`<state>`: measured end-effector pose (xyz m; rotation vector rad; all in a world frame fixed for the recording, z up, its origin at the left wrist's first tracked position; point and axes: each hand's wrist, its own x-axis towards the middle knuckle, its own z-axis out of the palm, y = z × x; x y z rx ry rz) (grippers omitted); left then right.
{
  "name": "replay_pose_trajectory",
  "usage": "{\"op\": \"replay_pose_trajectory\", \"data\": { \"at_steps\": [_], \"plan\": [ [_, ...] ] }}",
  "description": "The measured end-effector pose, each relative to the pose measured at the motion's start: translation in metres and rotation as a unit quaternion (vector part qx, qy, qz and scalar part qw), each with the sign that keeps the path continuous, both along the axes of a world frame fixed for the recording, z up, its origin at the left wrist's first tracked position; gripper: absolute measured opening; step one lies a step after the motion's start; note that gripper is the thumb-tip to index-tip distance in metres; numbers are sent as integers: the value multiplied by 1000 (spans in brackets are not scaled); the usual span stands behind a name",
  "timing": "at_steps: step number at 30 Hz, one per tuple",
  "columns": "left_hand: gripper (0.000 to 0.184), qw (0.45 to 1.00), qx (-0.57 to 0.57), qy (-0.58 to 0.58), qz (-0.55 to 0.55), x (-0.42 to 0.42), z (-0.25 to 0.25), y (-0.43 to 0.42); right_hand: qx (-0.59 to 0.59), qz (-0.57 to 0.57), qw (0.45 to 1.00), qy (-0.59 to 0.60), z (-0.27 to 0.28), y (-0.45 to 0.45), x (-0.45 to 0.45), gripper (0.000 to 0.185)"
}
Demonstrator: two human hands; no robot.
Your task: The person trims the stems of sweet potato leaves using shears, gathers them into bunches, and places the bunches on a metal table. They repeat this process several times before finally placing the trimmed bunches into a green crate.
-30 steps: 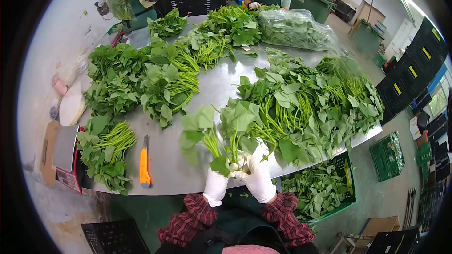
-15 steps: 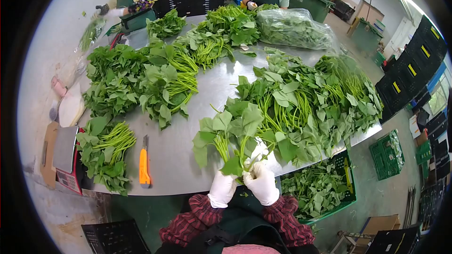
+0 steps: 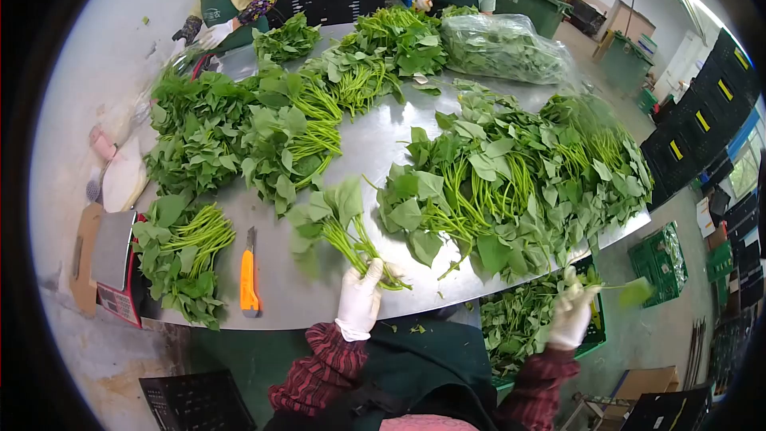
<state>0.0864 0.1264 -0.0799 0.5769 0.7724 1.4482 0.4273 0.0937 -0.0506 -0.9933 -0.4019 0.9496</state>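
My left hand, in a white glove, is closed around the stems of a small bunch of leafy greens over the table's front edge. My right hand, also gloved, is out to the right above a green crate of leaves. From its fingers a single leafy stem sticks out to the right, blurred by motion. Beyond my hands, a large heap of leafy greens covers the table's right side. An orange utility knife lies left of my left hand, beside a separate bunch of greens.
More greens are piled at the left and back of the metal table, with a filled plastic bag at the far side. Two aproned co-workers stand across the table. A second green crate sits on the floor at right.
My hands have moved apart. The left has gone left with the bunch of greens; the right has swung right over the crate with a leafy stem. A co-worker's hands at left have shifted.
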Motion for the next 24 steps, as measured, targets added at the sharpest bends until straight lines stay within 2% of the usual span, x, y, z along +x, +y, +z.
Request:
{"op": "replay_pose_trajectory", "data": {
  "at_steps": [1,3,4,5,6,7,9,11,13,15,16,17,19,20,21,23,24],
  "plan": [
    [20,999,22,30,-1,-2,3,-1,-67,-54,996,16,3,3,23,36],
    [21,997,21,65,-23,1,1,-3,-237,-123,949,-167,-18,-8,60,42],
    [23,994,16,100,-45,3,0,-3,-248,-100,934,-237,-21,-12,62,36],
    [23,994,15,98,-46,7,2,-5,-213,-64,938,-268,-10,-12,45,23],
    [24,988,15,135,-69,12,8,-7,-205,-46,927,-312,-1,-10,21,20],
    [25,980,17,173,-93,17,13,-9,-194,-29,914,-355,10,-5,-8,18],
    [25,976,17,180,-119,27,8,-13,-74,59,935,-342,38,-2,-78,22],
    [25,978,-9,150,-148,35,8,-17,28,190,868,-457,26,5,-105,35],
    [18,971,0,175,-162,38,14,-21,111,199,797,-559,37,10,-136,42],
    [12,969,14,173,-175,40,17,-22,48,282,848,-445,49,21,-163,44],
    [12,970,14,173,-171,39,16,-23,82,230,769,-591,32,33,-161,39],
    [12,965,11,189,-183,37,15,-23,85,232,768,-591,23,38,-159,39],
    [11,960,6,205,-193,35,13,-23,201,199,689,-667,16,42,-158,35],
    [12,959,-6,200,-201,34,12,-23,187,205,688,-670,17,40,-160,17],
    [12,957,-17,196,-212,35,11,-23,185,204,688,-672,17,36,-162,17],
    [14,956,-21,200,-215,33,8,-21,130,296,792,-518,18,29,-163,8],
    [16,955,-27,205,-214,34,7,-20,85,340,761,-546,26,25,-159,15]
  ]
}}
